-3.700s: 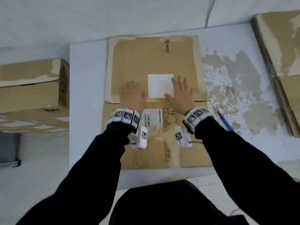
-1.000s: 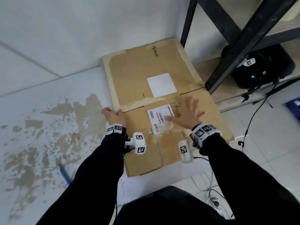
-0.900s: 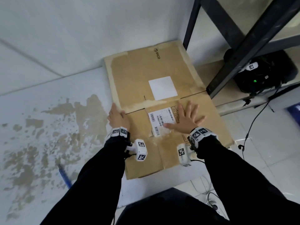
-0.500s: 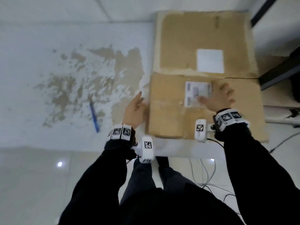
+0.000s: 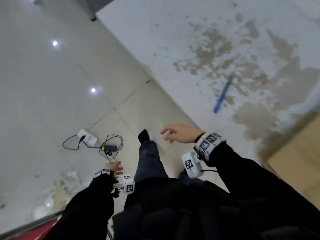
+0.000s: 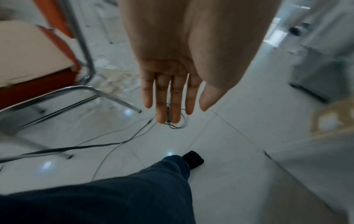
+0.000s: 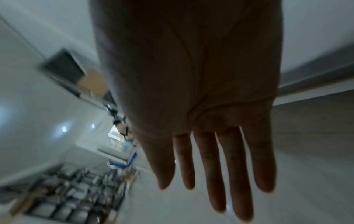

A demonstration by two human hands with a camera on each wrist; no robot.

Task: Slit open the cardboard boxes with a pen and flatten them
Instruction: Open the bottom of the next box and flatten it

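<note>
The pen [image 5: 222, 96] lies on the surface [image 5: 173, 32] in the upper right of the head view. A cardboard box [image 5: 297, 161] sits at the right edge, below the pen. On the floor [image 5: 43, 84] at centre left lie a power strip [image 5: 87, 138] and cables [image 5: 110, 149], left of the person's leg [image 5: 150, 158].

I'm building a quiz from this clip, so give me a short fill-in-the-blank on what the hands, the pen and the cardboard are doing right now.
1. Both hands, the left hand and the right hand, hold ____.
2. The pen lying on the stained white table is ____ in colour.
3. The flattened cardboard lies at the ____ edge of the head view.
4. The power strip with its cables lies on the tiled ____.

Missing words: nothing; blue; right; floor
</note>
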